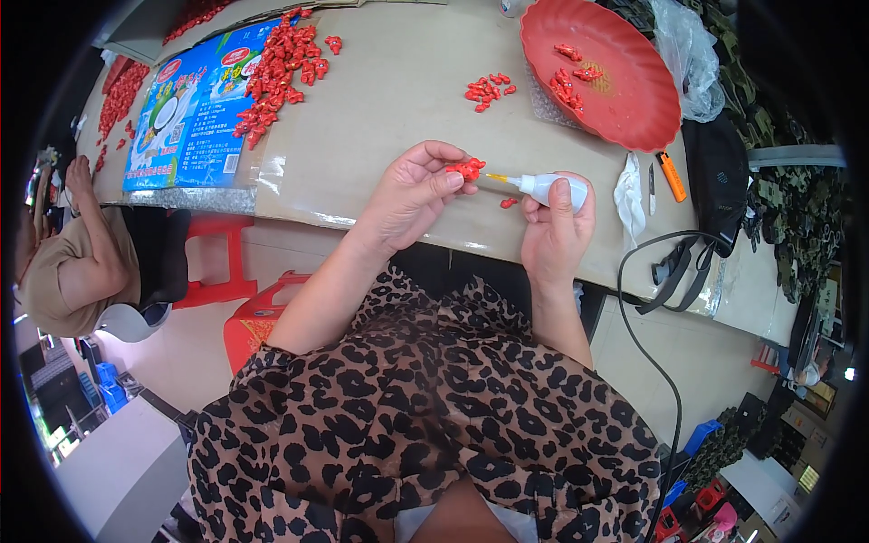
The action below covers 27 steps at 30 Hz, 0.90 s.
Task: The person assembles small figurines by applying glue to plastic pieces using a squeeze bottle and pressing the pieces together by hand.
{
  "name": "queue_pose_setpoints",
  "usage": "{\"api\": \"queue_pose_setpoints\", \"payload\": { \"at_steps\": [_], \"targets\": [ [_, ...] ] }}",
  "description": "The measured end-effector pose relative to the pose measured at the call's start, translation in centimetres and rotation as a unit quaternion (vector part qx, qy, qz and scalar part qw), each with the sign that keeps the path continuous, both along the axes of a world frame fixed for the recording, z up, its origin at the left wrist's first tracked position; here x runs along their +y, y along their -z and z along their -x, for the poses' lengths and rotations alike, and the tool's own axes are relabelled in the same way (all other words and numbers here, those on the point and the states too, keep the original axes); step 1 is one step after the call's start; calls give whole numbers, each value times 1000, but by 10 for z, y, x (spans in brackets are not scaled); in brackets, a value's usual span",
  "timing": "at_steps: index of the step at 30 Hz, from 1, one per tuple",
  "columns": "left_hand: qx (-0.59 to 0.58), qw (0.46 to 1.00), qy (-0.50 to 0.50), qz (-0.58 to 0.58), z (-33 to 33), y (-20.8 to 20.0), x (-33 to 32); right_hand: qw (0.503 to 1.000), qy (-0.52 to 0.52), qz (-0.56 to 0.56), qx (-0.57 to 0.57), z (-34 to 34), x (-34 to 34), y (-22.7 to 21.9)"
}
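Note:
Between the thumb and fingers of my left hand (412, 195) is a small glossy red figurine (466, 169), held over the table's near edge. My right hand (563, 226) grips a white squeeze bottle (541, 188) lying sideways, its thin yellowish nozzle pointing left. The nozzle tip is close to the figurine; whether they touch I cannot tell. Just below the nozzle, a single red piece (509, 204) rests on the table. Farther off sits a small cluster of red pieces (489, 89). A red scalloped tray (634, 100) at the far right carries several more.
A heap of red pieces (281, 72) lies by a blue printed cardboard sheet (195, 113). To the right are a white cloth (629, 195), an orange cutter (673, 176), a black bag (717, 172) and a dangling black cable (625, 281). Another person (86, 244) sits at the left.

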<state>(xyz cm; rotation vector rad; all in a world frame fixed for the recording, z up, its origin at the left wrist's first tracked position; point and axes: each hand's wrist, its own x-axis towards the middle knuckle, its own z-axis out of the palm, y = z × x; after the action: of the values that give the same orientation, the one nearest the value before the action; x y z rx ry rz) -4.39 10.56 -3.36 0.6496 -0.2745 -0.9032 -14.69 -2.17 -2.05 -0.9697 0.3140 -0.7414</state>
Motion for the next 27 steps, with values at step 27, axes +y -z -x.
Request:
{"api": "queue_pose_setpoints", "payload": {
  "at_steps": [27],
  "targets": [
    [14, 1000, -5, -2, -2, 0, 1, 984, -4, -172, -39, -4, -12, -8]
  ]
}}
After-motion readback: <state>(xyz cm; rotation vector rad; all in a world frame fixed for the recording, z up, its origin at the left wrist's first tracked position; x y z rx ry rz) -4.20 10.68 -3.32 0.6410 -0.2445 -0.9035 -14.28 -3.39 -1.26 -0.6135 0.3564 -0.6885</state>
